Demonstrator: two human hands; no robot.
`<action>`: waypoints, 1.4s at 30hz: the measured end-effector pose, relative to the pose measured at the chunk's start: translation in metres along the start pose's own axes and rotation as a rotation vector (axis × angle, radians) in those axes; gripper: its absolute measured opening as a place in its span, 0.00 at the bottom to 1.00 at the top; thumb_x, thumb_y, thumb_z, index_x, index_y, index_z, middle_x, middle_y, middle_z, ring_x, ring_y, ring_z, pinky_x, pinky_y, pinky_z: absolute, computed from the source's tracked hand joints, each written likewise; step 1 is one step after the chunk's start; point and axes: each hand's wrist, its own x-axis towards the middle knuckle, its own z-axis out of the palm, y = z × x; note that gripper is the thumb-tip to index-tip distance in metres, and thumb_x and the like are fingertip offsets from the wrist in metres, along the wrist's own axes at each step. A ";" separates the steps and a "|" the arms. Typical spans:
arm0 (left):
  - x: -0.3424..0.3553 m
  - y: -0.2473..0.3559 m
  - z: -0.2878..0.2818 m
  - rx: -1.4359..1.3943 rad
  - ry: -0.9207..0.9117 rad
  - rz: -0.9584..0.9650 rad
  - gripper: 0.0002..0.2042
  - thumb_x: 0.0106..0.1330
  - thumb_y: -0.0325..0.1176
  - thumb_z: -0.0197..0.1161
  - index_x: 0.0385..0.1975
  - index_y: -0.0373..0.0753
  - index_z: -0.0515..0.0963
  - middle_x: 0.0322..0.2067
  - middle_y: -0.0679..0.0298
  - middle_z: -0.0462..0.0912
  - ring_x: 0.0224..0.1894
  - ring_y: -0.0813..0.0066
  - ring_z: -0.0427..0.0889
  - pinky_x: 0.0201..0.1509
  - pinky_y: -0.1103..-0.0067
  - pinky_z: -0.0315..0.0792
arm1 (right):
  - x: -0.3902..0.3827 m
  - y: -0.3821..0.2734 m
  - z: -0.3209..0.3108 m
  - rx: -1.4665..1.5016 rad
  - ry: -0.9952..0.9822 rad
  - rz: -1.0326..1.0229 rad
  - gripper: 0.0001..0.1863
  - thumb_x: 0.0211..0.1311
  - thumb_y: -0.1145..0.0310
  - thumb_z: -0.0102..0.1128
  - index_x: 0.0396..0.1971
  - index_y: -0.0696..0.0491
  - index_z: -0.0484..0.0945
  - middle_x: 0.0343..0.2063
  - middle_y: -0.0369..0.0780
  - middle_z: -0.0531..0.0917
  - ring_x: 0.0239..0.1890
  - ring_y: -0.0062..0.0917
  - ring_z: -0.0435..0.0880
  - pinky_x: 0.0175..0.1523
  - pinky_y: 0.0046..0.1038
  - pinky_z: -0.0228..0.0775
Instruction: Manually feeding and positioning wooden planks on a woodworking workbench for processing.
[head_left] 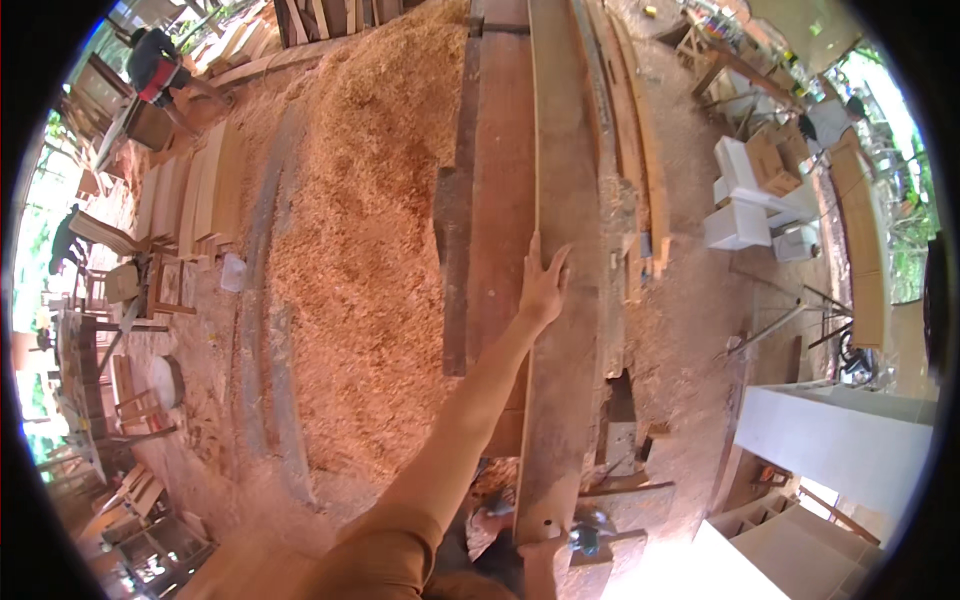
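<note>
A long brown wooden plank (565,180) runs from near my body to the far edge of the view. My left hand (545,290) is at the plank's left edge, partway along, arm stretched out. Its fingers are extended and spread, with the thumb over the top face. My right hand (543,562) is at the near end, closed around it just below a small dark hole in the wood; part of its fingers is hidden. Beneath and to the left lies a wider reddish board (502,150).
A large heap of wood shavings (370,220) covers the ground at left. Narrow strips of wood (640,140) lie right of the plank. Stacked boards (205,190) and a bending person (155,65) are far left. White boxes (740,220) and a white-sided cabinet (830,430) stand right.
</note>
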 end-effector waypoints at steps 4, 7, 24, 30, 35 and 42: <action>0.037 0.003 -0.003 0.014 0.011 -0.015 0.21 0.72 0.31 0.56 0.65 0.50 0.70 0.75 0.41 0.43 0.73 0.36 0.53 0.76 0.53 0.54 | 0.027 -0.008 0.005 0.061 0.006 0.126 0.38 0.53 0.42 0.51 0.63 0.47 0.71 0.59 0.44 0.75 0.60 0.44 0.72 0.61 0.50 0.68; 0.082 -0.012 -0.002 -0.034 0.041 -0.001 0.21 0.72 0.30 0.56 0.64 0.49 0.71 0.74 0.41 0.44 0.74 0.37 0.53 0.76 0.53 0.54 | 0.025 -0.017 0.050 0.059 0.095 0.177 0.36 0.52 0.46 0.50 0.61 0.47 0.71 0.58 0.43 0.75 0.60 0.44 0.73 0.60 0.51 0.68; 0.416 -0.075 0.013 -0.035 0.086 0.058 0.23 0.71 0.33 0.54 0.66 0.48 0.68 0.73 0.37 0.47 0.76 0.39 0.46 0.78 0.51 0.45 | -0.001 -0.075 0.407 -0.004 -0.051 -0.015 0.32 0.55 0.51 0.58 0.60 0.46 0.70 0.56 0.41 0.75 0.59 0.37 0.73 0.63 0.45 0.63; 0.491 -0.093 0.011 0.270 0.134 0.239 0.21 0.72 0.35 0.53 0.65 0.49 0.70 0.74 0.49 0.54 0.78 0.51 0.47 0.79 0.53 0.39 | -0.008 -0.089 0.485 0.075 -0.216 -0.012 0.33 0.57 0.51 0.58 0.62 0.49 0.69 0.57 0.41 0.75 0.59 0.39 0.73 0.64 0.46 0.65; 0.452 -0.084 0.014 0.411 -0.208 0.593 0.21 0.71 0.34 0.53 0.65 0.48 0.69 0.70 0.60 0.65 0.76 0.61 0.56 0.78 0.56 0.47 | 0.002 -0.094 0.491 0.071 -0.147 -0.042 0.30 0.56 0.53 0.58 0.58 0.48 0.71 0.54 0.40 0.77 0.57 0.36 0.75 0.59 0.44 0.69; 0.464 -0.069 -0.006 0.241 -0.213 0.472 0.16 0.70 0.32 0.56 0.57 0.46 0.71 0.65 0.63 0.69 0.73 0.62 0.60 0.76 0.60 0.54 | -0.001 -0.086 0.526 0.020 0.059 -0.031 0.25 0.49 0.55 0.59 0.49 0.46 0.75 0.49 0.39 0.80 0.49 0.32 0.79 0.50 0.39 0.73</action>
